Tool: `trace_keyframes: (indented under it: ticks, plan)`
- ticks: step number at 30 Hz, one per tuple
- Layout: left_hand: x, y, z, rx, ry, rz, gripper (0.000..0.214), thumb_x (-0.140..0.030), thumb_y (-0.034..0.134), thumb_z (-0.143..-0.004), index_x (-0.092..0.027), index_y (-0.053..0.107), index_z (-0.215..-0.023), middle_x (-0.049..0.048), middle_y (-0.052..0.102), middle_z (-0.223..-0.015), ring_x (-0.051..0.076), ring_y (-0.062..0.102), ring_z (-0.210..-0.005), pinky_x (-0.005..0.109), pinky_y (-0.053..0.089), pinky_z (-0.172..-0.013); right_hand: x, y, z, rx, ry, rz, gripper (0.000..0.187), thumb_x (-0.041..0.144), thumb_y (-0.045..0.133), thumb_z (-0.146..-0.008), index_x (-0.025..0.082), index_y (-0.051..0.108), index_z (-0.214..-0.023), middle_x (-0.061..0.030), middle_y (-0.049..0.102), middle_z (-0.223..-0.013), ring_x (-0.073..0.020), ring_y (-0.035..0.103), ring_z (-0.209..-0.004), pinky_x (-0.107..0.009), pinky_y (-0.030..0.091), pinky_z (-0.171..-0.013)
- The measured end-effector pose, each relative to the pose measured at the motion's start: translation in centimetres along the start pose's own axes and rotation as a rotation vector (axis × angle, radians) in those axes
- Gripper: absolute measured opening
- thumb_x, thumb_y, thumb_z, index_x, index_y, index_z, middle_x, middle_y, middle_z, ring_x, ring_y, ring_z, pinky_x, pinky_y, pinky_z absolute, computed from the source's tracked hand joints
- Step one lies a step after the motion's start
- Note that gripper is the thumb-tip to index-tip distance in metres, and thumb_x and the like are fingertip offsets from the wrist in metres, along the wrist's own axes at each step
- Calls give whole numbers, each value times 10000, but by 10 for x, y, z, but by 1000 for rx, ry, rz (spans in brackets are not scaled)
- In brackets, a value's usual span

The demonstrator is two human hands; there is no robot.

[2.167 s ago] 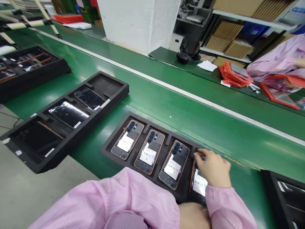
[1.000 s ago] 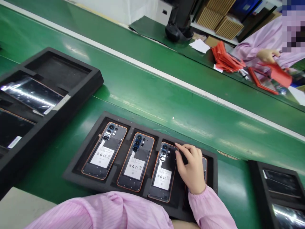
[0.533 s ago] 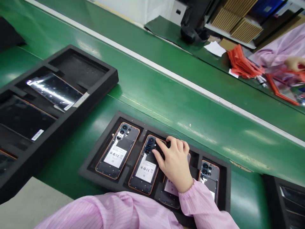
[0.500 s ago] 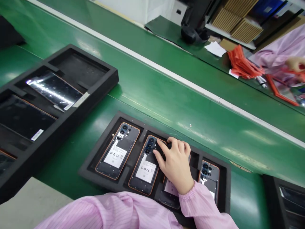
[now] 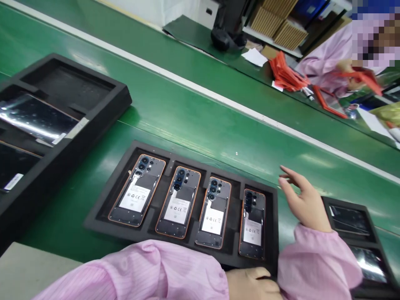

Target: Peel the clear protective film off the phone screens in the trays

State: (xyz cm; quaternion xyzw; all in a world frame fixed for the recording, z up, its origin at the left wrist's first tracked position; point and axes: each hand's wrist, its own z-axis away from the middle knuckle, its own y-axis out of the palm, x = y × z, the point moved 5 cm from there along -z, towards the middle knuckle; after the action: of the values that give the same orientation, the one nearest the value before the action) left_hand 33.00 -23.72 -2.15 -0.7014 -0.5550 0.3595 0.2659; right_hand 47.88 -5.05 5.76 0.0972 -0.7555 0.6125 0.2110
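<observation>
A black foam tray lies on the green bench, its compartments holding several smartphones face down. Each phone, such as the leftmost smartphone and the rightmost smartphone, shows an orange rim, camera lenses and a white label. My right hand is in the air just beyond the tray's right end, fingers apart, with nothing in it. At the bottom edge, my left hand is curled by the tray's near right edge. Something dark shows between its fingers; what it is cannot be made out.
A larger black foam tray with dark-screened phones stands at left, another black tray at right. A white strip runs along the green bench. Across it, a co-worker in a pink sleeve handles red pieces beside a red stack.
My right hand has left the phones and moved right, past the tray's end. My left hand has come into view at the bottom. The view has shifted to the right.
</observation>
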Motion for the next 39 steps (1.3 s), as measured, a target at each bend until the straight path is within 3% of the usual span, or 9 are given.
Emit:
trace_keyframes:
  ticks: [3,5,6,11,15,20,25,31,39]
  plan:
    - [8,-7,1,-148,-225,-33,194,-259,505,-951,-292,695,-973,-2,678,-1094,152,595,-1032,398,438,-1026,-84,-1,26,-139,274,-294,545,524,638,-768,170,653,-1182,-106,697,-971,-259,650,-872,-459,486,-883]
    - [9,-9,1,-194,-286,-103,175,-266,517,-953,-257,681,-1013,20,684,-1073,170,592,-1042,418,416,-1042,-109,10,41,-280,293,-328,520,543,586,-798,143,667,-1121,-117,693,-948,-247,648,-839,-444,501,-848]
    - [9,-10,1,-223,-288,-136,173,-273,522,-953,-250,681,-1017,22,687,-1071,172,595,-1038,409,417,-1037,-113,18,44,-289,272,-337,491,537,601,-790,145,685,-1073,-114,695,-935,-243,644,-833,-427,504,-832]
    - [10,-10,2,-303,-276,-220,175,-296,529,-952,-263,695,-996,16,693,-1107,176,622,-1001,365,474,-940,-100,37,37,-209,158,-174,415,508,601,-801,170,728,-1005,-82,704,-900,-202,590,-743,-366,493,-772]
    - [9,-5,2,-247,-260,-219,204,-295,492,-966,-264,684,-1027,44,685,-1159,180,630,-1017,340,486,-904,-100,36,34,-191,143,-217,405,505,514,-871,186,721,-1010,-84,710,-1012,-239,633,-958,-379,469,-900]
    - [8,-2,3,-203,-227,-183,214,-280,480,-965,-247,690,-989,61,664,-1210,197,621,-1058,331,485,-887,-95,38,43,-166,113,-267,443,528,460,-896,199,704,-1064,-81,692,-1069,-253,620,-1011,-388,456,-919]
    - [10,-3,2,-225,-204,-193,225,-305,499,-958,-249,712,-910,52,675,-1189,194,637,-1022,300,489,-836,-82,38,46,-97,94,-223,523,541,583,-806,191,660,-1187,-36,624,-865,-206,570,-767,-360,461,-800]
    - [8,5,4,-160,-178,-201,225,-309,482,-971,-269,699,-1014,40,646,-1259,197,618,-1079,313,462,-903,-82,37,46,-85,119,-197,477,542,599,-790,215,672,-1130,-13,558,-790,-197,538,-752,-337,436,-762]
    - [16,-29,19,36,-226,-73,350,-258,420,-979,-162,550,-1289,102,602,-1250,208,571,-1094,330,434,-922,-85,41,42,-116,140,-239,423,490,629,-737,216,693,-1053,0,544,-732,-184,516,-704,-318,417,-705]
